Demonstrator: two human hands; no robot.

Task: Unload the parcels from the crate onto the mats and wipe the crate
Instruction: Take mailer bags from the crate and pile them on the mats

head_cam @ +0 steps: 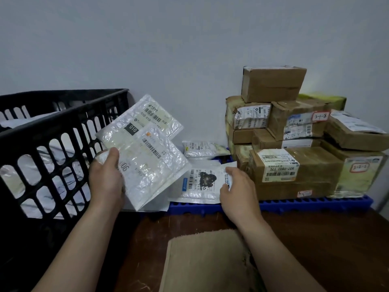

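left grip (106,178) clasps two bubble mailers (147,157), right grip (237,190) pinches a parcel (200,182) on blue mat (294,205)

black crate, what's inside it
White parcels show over the rim of the crate and through its slots. Their number and the floor are hidden by its walls.

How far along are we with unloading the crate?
Done: cardboard boxes are stacked on the blue mat. In hand: left hand holds two bubble mailers, right hand pinches a white parcel on the mat. Left: remaining parcels inside the crate, then wiping.
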